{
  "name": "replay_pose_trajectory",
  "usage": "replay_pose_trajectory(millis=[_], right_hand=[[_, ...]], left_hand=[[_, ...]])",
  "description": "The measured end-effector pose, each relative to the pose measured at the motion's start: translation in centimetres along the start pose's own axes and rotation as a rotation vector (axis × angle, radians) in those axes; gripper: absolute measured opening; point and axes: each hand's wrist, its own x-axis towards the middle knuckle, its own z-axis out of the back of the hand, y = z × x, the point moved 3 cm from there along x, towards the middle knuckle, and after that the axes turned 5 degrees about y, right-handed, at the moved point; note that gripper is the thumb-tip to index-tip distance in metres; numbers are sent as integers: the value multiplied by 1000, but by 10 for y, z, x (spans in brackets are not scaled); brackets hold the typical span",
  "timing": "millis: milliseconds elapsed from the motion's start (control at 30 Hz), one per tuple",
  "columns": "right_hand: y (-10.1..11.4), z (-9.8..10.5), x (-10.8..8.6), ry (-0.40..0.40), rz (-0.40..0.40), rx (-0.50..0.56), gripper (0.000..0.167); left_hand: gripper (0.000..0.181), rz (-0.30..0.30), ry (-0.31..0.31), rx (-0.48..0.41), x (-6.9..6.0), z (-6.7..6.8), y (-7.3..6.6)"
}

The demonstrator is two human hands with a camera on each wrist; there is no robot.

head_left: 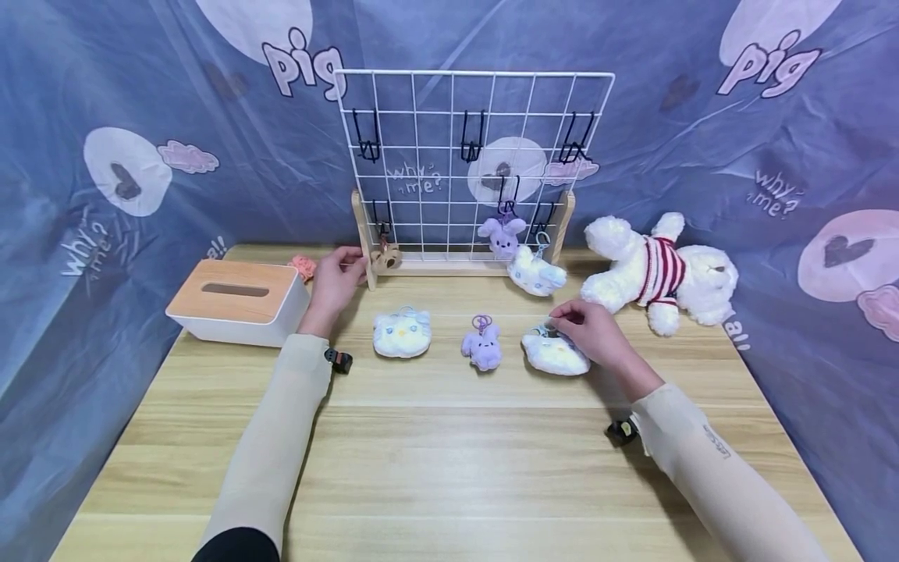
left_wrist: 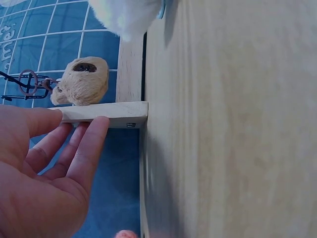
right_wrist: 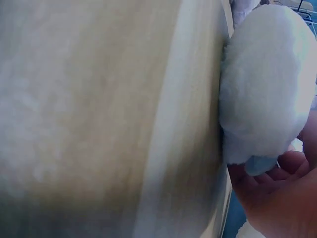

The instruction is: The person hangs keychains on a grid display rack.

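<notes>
My left hand (head_left: 334,279) holds the left wooden post (head_left: 363,234) of a white wire grid rack (head_left: 452,72); in the left wrist view, thumb and fingers lie on opposite faces of that post (left_wrist: 111,112). Just past it hangs a brown plush keychain (head_left: 388,258) on a black hook. My right hand (head_left: 594,326) pinches the top, by the ring, of a white cat-faced plush keychain (head_left: 557,358) at the table. That plush (right_wrist: 270,84) hides part of the fingers in the right wrist view. A purple bunny keychain (head_left: 482,349) and another white cat-faced plush keychain (head_left: 402,335) lie between the hands.
A purple bunny keychain (head_left: 502,236) and a white plush keychain (head_left: 535,272) hang low on the rack's right. Several black hooks (head_left: 473,139) sit higher. A tissue box (head_left: 235,300) and a pink item (head_left: 303,267) stand left; a white plush toy (head_left: 660,273) lies right.
</notes>
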Motion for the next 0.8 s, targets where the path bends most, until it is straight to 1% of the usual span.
replay_pose_trajectory(millis=[200,467,800], right_hand=[[-1,3,-5,-27,-24,56,22],[8,9,-12,-50,-9,179,25],[17,13,-23,-56,-12,257,27]], left_hand=[[36,-1,7,-1,0,-1,-2],[36,3,6,-5,0,1,-2],[36,0,5,-3,-2,1,-1]])
